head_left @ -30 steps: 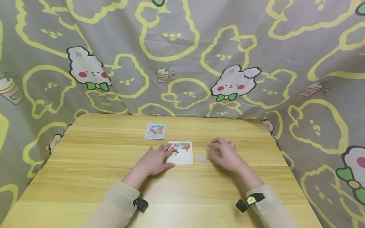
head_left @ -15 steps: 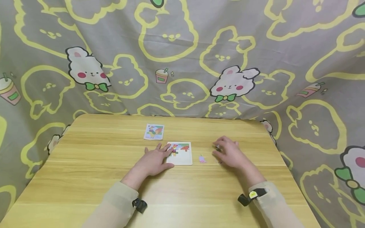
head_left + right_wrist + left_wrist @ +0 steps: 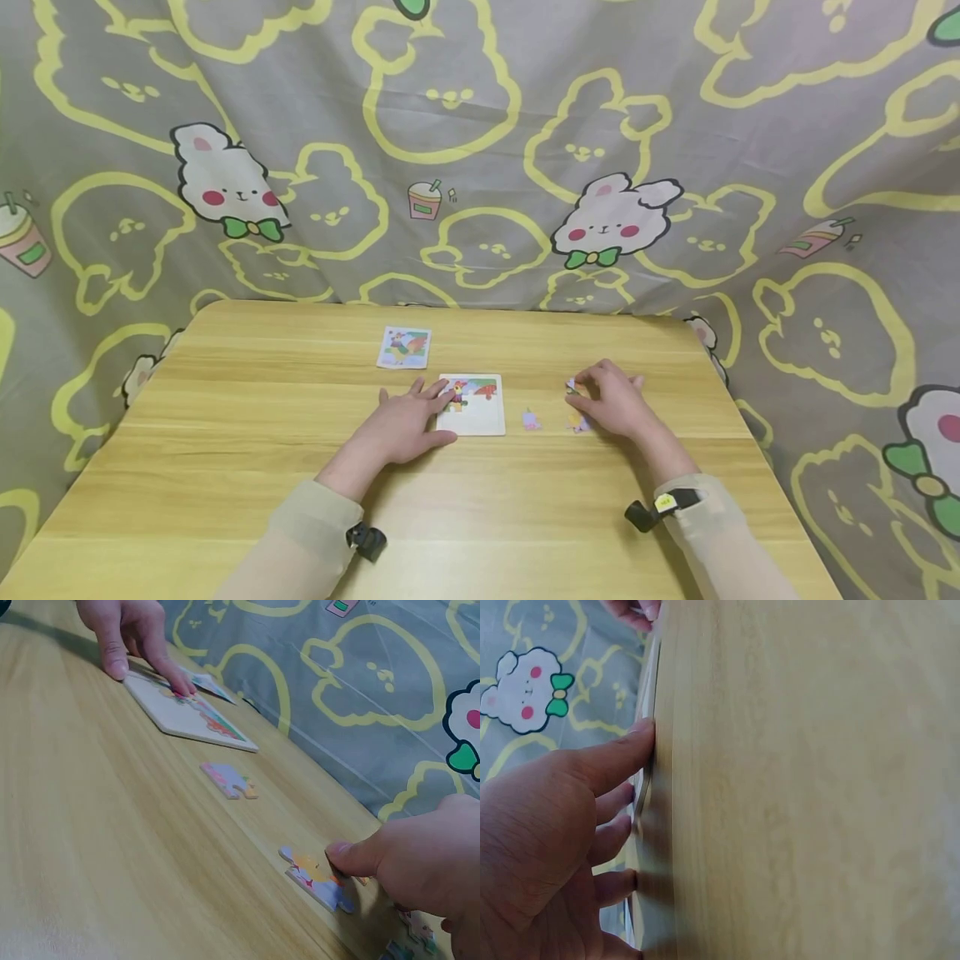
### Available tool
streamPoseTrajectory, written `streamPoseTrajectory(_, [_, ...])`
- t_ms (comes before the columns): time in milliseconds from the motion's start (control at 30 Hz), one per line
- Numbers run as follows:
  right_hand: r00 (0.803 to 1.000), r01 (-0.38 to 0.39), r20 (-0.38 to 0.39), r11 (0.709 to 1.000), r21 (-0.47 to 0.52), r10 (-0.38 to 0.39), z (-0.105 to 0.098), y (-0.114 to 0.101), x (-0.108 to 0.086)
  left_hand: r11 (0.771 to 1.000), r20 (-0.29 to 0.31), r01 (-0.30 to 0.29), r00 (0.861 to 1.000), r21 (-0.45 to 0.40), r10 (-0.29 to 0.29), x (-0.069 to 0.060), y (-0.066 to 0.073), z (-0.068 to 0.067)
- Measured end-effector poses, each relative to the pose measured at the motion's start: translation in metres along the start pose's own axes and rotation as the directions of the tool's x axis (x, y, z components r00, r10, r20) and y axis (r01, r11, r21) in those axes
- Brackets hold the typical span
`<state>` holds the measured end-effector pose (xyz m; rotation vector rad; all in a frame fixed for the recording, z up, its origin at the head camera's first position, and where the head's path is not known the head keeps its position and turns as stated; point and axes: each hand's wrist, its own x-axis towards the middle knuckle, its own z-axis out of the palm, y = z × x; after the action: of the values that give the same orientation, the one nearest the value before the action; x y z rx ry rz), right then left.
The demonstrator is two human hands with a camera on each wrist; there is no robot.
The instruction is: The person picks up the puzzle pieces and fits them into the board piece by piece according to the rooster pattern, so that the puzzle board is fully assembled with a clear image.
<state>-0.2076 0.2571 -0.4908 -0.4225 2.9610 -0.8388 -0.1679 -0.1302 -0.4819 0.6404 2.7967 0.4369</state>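
My left hand (image 3: 408, 423) lies with spread fingers on the left part of a white puzzle board (image 3: 483, 417); in the left wrist view, that hand's thumb (image 3: 622, 757) reaches the board's edge. Joined pieces (image 3: 480, 386) fill the board's top and some of its left side. To the right, my right hand (image 3: 618, 404) is bent low over loose pieces, thumb and fingertips apart. A lilac-and-orange piece (image 3: 311, 874) lies beside that thumb in the right wrist view, and a green-edged piece (image 3: 416, 930) lies under the fingers. Whether the fingers touch a piece, I cannot tell.
A small picture card (image 3: 405, 347) lies behind and left of the board. One lilac piece (image 3: 531, 419) lies between the board and my right hand. The wooden table (image 3: 465, 517) ends at a patterned curtain (image 3: 465, 167) at the back.
My right hand has moved a little to the right, away from the board, and loose pieces now show at its fingertips. My left hand has stayed on the board.
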Motion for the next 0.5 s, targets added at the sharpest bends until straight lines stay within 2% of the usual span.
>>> streamPoseTrajectory(233, [1.0,-0.017,-0.006,0.999,0.044,0.017,0.0019,0.0013,0.0039,1.0,-0.01,-0.001,1.0,0.001,0.001,-0.0005,0.0008,0.0006])
streamPoseTrajectory(500, [0.999,0.022,-0.026,0.996,0.088,-0.02,0.0046,0.0018,0.0037,1.0,-0.018,-0.009,1.0,0.006,0.009,-0.0006,0.0012,0.0002])
